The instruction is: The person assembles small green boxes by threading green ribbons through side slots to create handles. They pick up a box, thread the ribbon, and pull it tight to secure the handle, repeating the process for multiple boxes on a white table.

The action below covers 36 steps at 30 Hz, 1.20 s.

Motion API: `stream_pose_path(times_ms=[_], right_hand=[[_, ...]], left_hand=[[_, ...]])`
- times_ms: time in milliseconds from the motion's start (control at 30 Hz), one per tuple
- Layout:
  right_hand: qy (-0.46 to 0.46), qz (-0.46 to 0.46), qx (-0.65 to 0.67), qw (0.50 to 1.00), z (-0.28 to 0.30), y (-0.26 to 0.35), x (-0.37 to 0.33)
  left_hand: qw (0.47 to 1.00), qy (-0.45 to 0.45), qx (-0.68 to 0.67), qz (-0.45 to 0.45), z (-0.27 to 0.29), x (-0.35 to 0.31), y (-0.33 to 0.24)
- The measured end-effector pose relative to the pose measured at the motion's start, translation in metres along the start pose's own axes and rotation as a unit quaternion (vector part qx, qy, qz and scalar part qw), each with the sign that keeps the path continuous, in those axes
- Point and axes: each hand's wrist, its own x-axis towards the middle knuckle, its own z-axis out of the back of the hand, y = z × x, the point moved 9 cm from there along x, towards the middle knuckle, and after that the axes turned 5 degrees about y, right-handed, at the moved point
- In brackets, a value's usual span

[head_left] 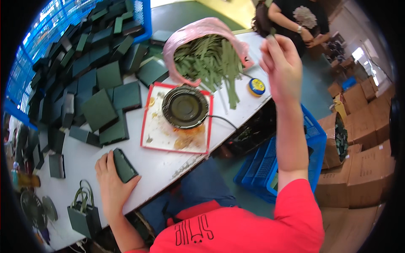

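My left hand (110,182) is closed round a small dark green box (124,165), thumb on one side and fingers on the other, near the table's front edge. High on the right, my right hand (283,63) is raised with its fingertips pinched together. A bit of something dark green shows at those fingertips, too small to name. A pink plastic bag (179,40), open and full of flat green ribbon strips (206,57), lies at the table's far side. In front of it, a round black-rimmed pan (185,107) with a cord sits on a stained, red-edged white board (154,137).
Many dark green boxes (99,110) are heaped at the left, with a blue crate (145,19) behind. A green bag with handles (84,217) stands at the front left. A round yellow-and-blue tin (256,87) sits right. Beyond are blue baskets (310,126), cartons (367,168) and a person (301,21).
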Motion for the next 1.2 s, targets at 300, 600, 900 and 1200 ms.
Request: stream_pose_path(times_ms=[300,600,900,1200], right_hand=[[0.061,-0.428,0.122,0.893,-0.044,-0.092,-0.174],[0.047,-0.385,0.132,0.912,-0.056,-0.138,-0.18],[0.04,-0.42,0.124,0.898,-0.061,-0.144,-0.18],[0.03,-0.429,0.109,0.896,-0.061,-0.154,-0.179]], left_hand=[[1.0,-0.01,0.007,0.005,-0.001,-0.004,0.005],[1.0,-0.002,-0.002,0.021,-0.005,-0.001,0.008],[1.0,-0.011,0.004,0.019,-0.003,-0.002,0.007],[1.0,-0.014,0.008,0.017,-0.004,-0.002,0.006]])
